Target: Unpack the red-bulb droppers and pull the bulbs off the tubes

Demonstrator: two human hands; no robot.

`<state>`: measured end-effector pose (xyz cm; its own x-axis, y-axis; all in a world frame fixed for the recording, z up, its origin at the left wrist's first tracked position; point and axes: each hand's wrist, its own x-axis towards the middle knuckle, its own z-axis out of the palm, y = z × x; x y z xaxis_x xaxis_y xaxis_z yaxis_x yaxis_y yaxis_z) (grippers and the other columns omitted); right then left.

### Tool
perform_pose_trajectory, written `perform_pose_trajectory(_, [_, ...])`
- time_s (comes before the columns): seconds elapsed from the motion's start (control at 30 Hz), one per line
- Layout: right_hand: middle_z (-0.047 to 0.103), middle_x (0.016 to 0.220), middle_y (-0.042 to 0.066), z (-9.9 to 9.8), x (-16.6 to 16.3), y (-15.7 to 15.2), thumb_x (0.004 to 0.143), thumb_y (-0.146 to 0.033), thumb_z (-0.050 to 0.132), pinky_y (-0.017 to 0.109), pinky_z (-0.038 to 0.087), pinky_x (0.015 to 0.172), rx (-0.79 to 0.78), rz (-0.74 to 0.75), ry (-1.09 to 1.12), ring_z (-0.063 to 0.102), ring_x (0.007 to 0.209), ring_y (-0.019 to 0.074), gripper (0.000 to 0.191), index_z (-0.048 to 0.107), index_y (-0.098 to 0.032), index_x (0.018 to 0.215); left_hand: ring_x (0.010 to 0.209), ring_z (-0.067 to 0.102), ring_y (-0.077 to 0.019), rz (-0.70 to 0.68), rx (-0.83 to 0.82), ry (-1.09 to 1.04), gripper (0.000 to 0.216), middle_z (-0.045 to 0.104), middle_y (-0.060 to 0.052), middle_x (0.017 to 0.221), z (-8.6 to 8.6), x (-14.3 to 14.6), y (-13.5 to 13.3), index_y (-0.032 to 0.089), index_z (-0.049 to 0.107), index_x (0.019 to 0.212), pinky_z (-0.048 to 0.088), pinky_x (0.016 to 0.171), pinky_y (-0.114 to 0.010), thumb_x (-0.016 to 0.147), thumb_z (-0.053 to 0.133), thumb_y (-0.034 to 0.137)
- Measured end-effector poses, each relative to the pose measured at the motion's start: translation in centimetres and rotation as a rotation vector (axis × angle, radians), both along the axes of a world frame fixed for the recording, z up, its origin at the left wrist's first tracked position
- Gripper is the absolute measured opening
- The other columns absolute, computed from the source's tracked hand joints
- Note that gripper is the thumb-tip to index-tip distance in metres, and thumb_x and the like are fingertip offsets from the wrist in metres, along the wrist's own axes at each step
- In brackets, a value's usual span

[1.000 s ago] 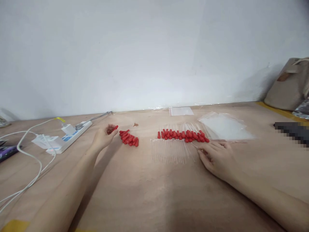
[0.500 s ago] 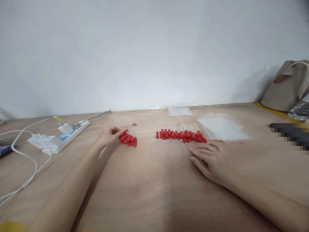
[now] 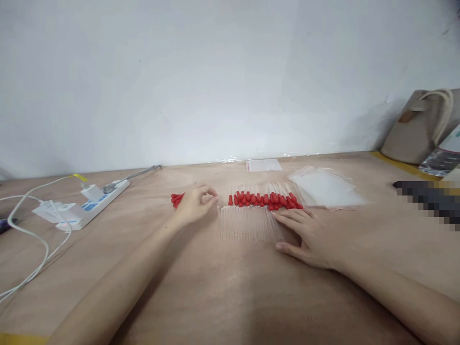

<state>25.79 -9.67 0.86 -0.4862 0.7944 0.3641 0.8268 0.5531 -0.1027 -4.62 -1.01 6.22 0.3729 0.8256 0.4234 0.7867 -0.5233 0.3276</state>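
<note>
My left hand (image 3: 196, 203) is over the table, thumb and forefinger closed together near the left end of a row of clear thin tubes (image 3: 247, 223). Whether anything sits in that pinch I cannot make out. Partly hidden behind this hand lies a small pile of red rubber bulbs (image 3: 176, 199). A longer line of red-bulbed droppers (image 3: 266, 199) lies just beyond the tubes, their clear stems pointing to the wall. My right hand (image 3: 305, 235) rests with fingers stretched and thumb apart, fingertips at the right end of the clear tubes.
Clear plastic bags (image 3: 323, 187) are fanned out at the right, with a small zip bag (image 3: 264, 165) by the wall. A white power strip (image 3: 97, 203) with plugs and cables is at left. A beige bag (image 3: 411, 127), a bottle (image 3: 443, 155) and a dark object (image 3: 427, 199) are at far right.
My left hand has moved right, from the small pile of red bulbs towards the row of tubes. My right thumb has spread away from the fingers. The view has shifted slightly.
</note>
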Motion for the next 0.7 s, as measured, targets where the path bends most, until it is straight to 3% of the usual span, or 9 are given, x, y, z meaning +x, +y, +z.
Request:
perform_pose_trajectory(0.13, [0.049,0.127,0.008,0.4,1.4,0.2,0.074,-0.063,0.047,0.048,0.032,0.093,-0.103,0.093,-0.03,0.042,0.115,0.0278,0.07,0.036,-0.026,0.133,0.095,0.054,-0.0181,-0.268,-0.091,0.06,0.025,0.056,-0.005,0.102,-1.3,3.8,0.8,0.02,0.059,0.099,0.043,0.085,-0.031,0.078,0.055,0.034])
perform_pose_trajectory(0.23, [0.05,0.126,0.008,0.3,1.4,0.6,0.075,-0.063,0.046,0.049,0.031,0.093,-0.132,0.094,-0.025,0.043,0.115,0.0269,0.067,0.038,-0.028,0.132,0.101,0.053,-0.0189,-0.352,-0.121,0.059,0.033,0.053,-0.008,0.111,-2.2,5.1,2.1,0.019,0.056,0.109,0.041,0.09,-0.031,0.079,0.056,0.031])
perform_pose_trajectory(0.7, [0.05,0.124,0.008,-0.2,0.1,1.4,0.082,-0.058,0.039,0.048,0.031,0.089,-0.057,0.076,-0.059,0.045,0.111,0.0258,0.059,0.039,-0.027,0.131,0.079,0.059,-0.0162,-0.242,-0.141,-0.085,0.022,0.064,-0.003,0.092,-3.9,5.4,3.6,0.02,0.065,0.095,0.047,0.075,-0.029,0.075,0.061,0.027])
